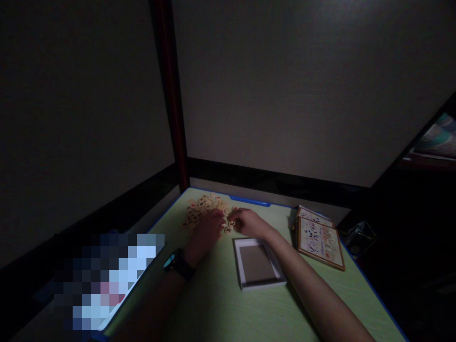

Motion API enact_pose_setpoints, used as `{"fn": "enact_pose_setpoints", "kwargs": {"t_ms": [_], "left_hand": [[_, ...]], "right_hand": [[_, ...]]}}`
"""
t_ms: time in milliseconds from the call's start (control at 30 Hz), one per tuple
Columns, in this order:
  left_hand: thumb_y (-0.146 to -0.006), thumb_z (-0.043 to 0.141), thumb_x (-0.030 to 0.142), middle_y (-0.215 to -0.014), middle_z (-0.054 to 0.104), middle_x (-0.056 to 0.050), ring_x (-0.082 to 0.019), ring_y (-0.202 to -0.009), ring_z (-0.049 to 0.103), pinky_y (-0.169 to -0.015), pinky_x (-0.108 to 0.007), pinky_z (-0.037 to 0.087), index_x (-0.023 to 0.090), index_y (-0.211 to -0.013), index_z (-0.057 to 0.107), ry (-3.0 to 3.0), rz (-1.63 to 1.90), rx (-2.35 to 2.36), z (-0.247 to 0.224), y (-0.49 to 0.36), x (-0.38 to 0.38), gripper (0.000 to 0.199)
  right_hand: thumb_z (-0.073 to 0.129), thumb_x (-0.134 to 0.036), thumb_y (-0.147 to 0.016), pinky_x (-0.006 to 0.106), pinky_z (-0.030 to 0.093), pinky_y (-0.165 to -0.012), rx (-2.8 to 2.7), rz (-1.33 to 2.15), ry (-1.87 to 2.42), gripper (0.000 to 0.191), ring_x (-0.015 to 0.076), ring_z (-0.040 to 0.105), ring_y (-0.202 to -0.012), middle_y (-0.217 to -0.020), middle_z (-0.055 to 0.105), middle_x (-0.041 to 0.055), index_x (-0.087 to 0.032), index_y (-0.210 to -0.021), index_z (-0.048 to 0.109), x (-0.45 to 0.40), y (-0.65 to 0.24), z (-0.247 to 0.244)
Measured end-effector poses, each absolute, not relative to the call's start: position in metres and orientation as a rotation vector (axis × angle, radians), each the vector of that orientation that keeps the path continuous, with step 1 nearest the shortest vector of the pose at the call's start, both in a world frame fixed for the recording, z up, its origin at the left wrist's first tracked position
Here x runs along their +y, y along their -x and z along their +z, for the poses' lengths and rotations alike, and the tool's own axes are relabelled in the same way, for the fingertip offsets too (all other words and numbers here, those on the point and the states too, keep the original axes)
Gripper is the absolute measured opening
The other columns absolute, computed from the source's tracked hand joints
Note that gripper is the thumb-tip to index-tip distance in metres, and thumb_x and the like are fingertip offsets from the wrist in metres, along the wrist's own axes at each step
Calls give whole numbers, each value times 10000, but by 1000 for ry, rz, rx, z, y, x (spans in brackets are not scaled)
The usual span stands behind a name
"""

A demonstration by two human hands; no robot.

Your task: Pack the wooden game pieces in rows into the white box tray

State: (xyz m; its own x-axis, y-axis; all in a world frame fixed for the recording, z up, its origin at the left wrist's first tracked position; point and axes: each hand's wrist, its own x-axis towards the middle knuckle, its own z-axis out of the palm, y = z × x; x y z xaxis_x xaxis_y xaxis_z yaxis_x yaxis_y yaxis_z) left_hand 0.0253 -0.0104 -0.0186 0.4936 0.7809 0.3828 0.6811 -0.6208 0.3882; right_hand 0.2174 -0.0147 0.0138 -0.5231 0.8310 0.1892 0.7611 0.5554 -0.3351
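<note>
Round wooden Chinese chess pieces point(201, 205) with dark and red characters lie in a heap at the far left of the green table. My left hand point(209, 225), a black watch on its wrist, rests at the heap's near right side with its fingers curled together. What those fingers hold, if anything, is hidden. Just to the right, my right hand point(247, 221) faces it, its fingertips closed at a single chess piece point(232, 223). Another loose piece point(227, 230) lies between the hands. Under my right forearm stands a shallow white-rimmed box point(239, 266) with a brown bottom.
A Chinese chess box point(320, 242) with printed characters lies at the table's right edge. A blue handle point(249, 201) is set in the far edge of the table point(213, 304), close to the wall. A dark packet point(360, 239) sits beyond the right edge. The room is dim.
</note>
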Motion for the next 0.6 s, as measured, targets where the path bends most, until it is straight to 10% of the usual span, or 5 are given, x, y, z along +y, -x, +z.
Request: {"fn": "enact_pose_setpoints", "kwargs": {"t_ms": [600], "left_hand": [[-896,451,176,-1038,713,-141,-294,-1027,634,-938,-439,493,132,-1092,718,-2452,857,1965,25,9,-17,334]], "right_hand": [[619,-6,-675,247,462,-756,-2423,381,1307,325,179,652,-832,-942,736,60,-175,-910,766,-15,-221,22]]}}
